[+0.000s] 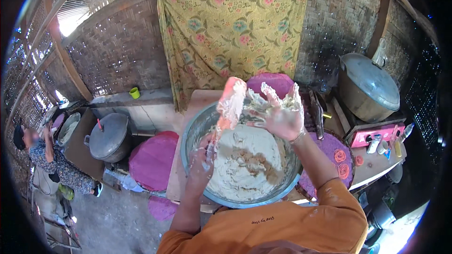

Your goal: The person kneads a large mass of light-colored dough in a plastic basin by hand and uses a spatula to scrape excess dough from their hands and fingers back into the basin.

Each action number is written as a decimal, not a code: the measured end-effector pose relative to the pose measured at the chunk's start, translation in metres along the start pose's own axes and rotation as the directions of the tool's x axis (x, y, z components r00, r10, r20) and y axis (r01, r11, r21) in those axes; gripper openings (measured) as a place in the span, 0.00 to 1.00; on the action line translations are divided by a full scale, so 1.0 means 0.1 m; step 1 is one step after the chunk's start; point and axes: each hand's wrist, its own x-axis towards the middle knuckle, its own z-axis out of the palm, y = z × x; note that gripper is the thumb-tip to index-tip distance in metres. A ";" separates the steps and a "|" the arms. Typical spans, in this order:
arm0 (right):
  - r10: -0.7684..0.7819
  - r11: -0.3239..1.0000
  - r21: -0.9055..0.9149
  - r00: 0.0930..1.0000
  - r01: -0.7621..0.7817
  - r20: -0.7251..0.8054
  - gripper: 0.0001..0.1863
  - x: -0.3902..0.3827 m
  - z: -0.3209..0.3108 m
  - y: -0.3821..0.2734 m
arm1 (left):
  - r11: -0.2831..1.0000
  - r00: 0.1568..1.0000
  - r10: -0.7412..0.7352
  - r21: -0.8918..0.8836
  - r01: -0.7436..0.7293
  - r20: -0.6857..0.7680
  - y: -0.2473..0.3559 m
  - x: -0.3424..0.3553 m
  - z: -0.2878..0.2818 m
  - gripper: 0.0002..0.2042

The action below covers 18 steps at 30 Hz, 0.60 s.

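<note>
A large metal basin (pixel 240 200) holds pale flour paste (pixel 238 171) with a brown patch in its middle. My left hand (pixel 200 162) is closed on the handle of an orange-pink paddle (pixel 230 94), held upright at the basin's left side, its broad end coated with white paste. Over the basin's back right, my right hand (pixel 280 115) is open, fingers spread and thickly smeared with paste. It is close to the paddle but apart from it.
A purple tray (pixel 315 160) with pink rings sits right, below a lidded pot (pixel 369 80) on a pink stove (pixel 379 134). Left are a magenta cover (pixel 153 162) and a grey pot (pixel 107 138). A person (pixel 52 160) works far left. A floral cloth (pixel 230 33) hangs behind.
</note>
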 end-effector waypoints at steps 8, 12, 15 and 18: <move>-0.178 0.983 0.044 0.982 0.181 -0.061 0.45 0.14 0.15 0.21 | 0.974 0.967 -0.018 0.224 -0.041 0.252 0.12 -0.01 0.32 0.14; -0.222 0.966 -0.157 0.969 0.204 -0.108 0.51 0.13 0.08 0.27 | 0.593 0.805 -0.219 -0.580 0.558 0.551 0.03 -0.14 0.33 0.19; -0.213 0.923 -0.332 0.977 0.193 -0.025 0.51 0.10 -0.03 0.29 | 0.330 0.789 -0.061 -0.733 0.594 0.612 0.02 -0.18 0.30 0.22; -0.223 0.841 -0.488 0.971 0.234 0.083 0.48 0.13 -0.14 0.31 | 0.203 0.759 -0.047 -0.738 0.644 0.649 0.02 -0.17 0.27 0.25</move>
